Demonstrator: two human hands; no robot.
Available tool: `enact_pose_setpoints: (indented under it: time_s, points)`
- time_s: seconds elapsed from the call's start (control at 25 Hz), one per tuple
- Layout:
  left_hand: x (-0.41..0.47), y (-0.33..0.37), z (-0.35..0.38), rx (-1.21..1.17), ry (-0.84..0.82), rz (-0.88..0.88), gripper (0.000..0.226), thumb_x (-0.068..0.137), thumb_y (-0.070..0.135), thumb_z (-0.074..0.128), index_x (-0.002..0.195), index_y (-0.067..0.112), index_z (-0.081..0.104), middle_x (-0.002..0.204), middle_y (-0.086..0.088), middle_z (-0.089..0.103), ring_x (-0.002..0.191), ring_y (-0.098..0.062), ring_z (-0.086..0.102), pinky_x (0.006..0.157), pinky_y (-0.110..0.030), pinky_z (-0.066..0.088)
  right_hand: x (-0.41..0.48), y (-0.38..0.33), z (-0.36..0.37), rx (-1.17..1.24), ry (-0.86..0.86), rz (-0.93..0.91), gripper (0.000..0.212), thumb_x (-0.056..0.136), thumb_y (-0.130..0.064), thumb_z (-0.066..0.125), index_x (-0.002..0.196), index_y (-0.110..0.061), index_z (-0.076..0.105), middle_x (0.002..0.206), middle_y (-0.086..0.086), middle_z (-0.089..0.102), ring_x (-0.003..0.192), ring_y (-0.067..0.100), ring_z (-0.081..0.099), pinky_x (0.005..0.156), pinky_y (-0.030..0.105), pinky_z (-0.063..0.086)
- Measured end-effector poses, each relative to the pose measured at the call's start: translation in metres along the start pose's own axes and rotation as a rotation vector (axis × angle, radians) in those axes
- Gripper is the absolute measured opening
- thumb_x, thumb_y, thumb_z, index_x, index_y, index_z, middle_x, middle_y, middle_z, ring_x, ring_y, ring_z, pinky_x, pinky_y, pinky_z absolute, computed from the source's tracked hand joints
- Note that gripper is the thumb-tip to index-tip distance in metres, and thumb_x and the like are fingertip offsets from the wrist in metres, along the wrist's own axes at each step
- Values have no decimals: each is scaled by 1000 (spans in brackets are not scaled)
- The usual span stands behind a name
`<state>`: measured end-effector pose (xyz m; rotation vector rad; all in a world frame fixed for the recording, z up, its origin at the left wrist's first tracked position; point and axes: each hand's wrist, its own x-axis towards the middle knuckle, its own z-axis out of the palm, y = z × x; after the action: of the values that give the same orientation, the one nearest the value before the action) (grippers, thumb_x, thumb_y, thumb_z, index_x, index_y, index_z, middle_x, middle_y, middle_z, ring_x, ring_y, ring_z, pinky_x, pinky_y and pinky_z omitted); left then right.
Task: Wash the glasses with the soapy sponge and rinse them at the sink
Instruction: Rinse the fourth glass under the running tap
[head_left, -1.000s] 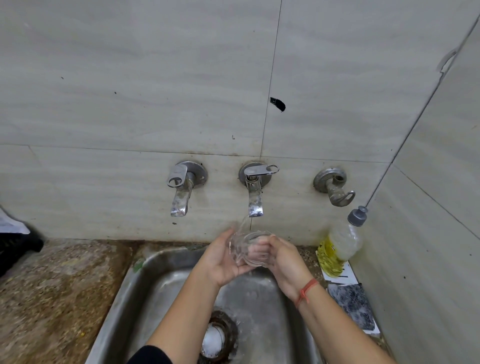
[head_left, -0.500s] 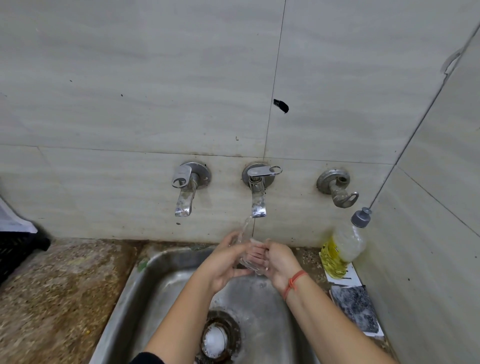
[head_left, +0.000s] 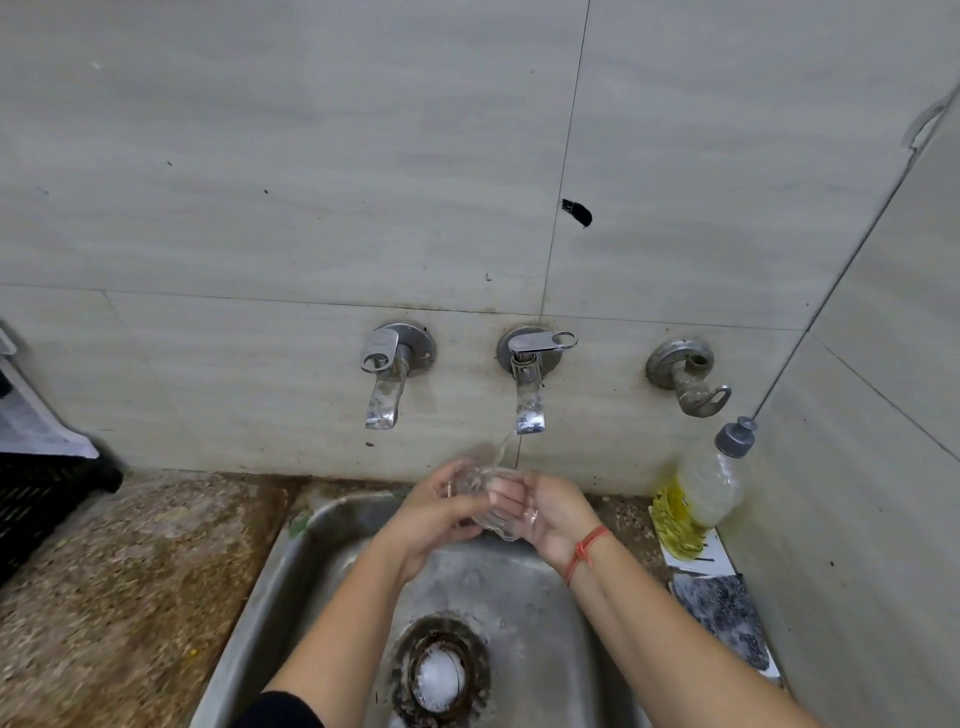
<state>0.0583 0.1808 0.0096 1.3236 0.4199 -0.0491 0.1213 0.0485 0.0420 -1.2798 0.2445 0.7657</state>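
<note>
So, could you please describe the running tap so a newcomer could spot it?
On the tiled wall above the steel sink, the running tap is the middle of three fittings. Only its lever points sideways, and water streams from its spout.

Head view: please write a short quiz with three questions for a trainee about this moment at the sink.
1. True or false: water runs from the middle tap onto the glass.
2. Which hand grips the glass? A) left only B) right only C) both
3. Fill in: the bottle with the grey cap stands to the ___ of the sink.
Key: 1 true; 2 C, left hand and right hand; 3 right.
</note>
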Motion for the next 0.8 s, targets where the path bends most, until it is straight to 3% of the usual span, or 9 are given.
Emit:
enact_pose_setpoints:
  time_s: [0.2,0.4,0.56,0.8]
  points:
    - [2,-3,16,113,28,143,58,64,-4,82,117,15,66,105,-4,73,95,-14,68,78,-21,54,3,2,-13,176,102,105,36,99,-6,33,75,-4,59,39,-2,55,29,8,51,35,20,48]
    - [7,-5,18,144,82,189,53,64,2,84,112,18,68,104,0,73,98,-13,67,88,-27,53,7,1,-17,226,105,148,36,100,-10,34,74,-3,58,42,1,59,30,10,55,37,23,49]
    - [5,-2,17,77,129,181,34,77,3,76,108,11,65,100,-2,72,90,-11,67,74,-15,51,7,-4,-12,218,11,145,39,103,-12,29,82,0,59,51,6,66,39,14,62,39,25,52]
    - [5,-9,15,65,183,51,28,92,27,63,114,12,54,99,-5,66,82,-16,64,79,-32,56,6,-7,-1,-25,-115,29,39,105,-19,26,103,-1,61,67,2,73,55,11,69,51,22,56]
